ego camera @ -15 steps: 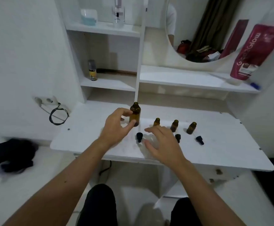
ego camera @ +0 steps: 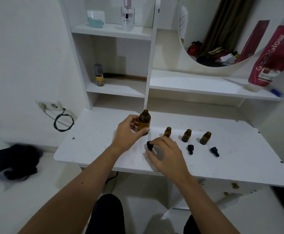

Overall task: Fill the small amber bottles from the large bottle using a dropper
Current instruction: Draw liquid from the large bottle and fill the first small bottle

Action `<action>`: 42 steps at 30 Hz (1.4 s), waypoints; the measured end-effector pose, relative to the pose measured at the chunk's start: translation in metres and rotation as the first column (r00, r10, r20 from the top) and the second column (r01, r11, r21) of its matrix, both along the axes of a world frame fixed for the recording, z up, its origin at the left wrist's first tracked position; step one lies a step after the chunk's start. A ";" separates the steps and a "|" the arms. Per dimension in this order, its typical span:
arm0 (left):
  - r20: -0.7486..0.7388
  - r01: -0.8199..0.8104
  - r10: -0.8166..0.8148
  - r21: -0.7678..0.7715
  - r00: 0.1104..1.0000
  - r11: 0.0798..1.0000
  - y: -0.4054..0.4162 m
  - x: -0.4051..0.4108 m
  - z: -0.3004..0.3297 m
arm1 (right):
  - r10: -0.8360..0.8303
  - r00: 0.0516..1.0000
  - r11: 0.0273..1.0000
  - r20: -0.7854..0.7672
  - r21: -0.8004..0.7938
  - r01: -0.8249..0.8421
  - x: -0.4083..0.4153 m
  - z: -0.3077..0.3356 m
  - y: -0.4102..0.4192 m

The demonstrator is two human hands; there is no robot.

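- L hand (ego camera: 129, 130) grips large amber bottle (ego camera: 144, 122), fingers behind, thumb across the front near its base. Bottle upright on white desk (ego camera: 239, 149), neck open, no cap on. Probably held to steady it for the dropper.
- R hand (ego camera: 166, 152) pinches black bulb of nearest dropper (ego camera: 150, 146) w/ fingertips; bulb sits at desk level just in front of large bottle. Glass tube not clearly visible. Can't tell if dropper is lifted or resting on desk.
- Three small amber bottles in a row to the right of large bottle, all upright, uncapped: 1st (ego camera: 168, 132) partly behind R hand, 2nd (ego camera: 186, 135), 3rd (ego camera: 205, 137). Fill levels not readable.
- Two more droppers lie on desk: one (ego camera: 190, 148) in front of 2nd bottle, one (ego camera: 214, 151) in front of 3rd. Each paired w/ its own bottle, likely for recapping.
- Judgement: filling not begun; current step is dropper pickup. Next: tip into large bottle's neck.
- Risk: narrow necks; small bottles unsupported, easily knocked by R wrist.
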State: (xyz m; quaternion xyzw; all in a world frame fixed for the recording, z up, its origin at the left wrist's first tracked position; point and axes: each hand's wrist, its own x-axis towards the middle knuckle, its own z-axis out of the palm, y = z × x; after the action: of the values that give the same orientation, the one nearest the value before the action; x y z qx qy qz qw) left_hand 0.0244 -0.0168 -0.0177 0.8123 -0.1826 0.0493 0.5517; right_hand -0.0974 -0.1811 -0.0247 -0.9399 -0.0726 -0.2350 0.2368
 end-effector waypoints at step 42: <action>-0.011 0.008 -0.008 -0.005 1.000 1.000 0.001 0.005 -0.005 | 0.013 0.994 0.946 0.112 0.320 -0.048 0.096 0.123 -0.003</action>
State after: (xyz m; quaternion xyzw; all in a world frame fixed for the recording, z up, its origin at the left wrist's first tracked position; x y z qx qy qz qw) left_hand 0.0297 -0.0160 -0.0225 0.8106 -0.1826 0.0431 0.5548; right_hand -0.0018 -0.1846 0.0986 -0.8732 -0.0606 -0.2907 0.3866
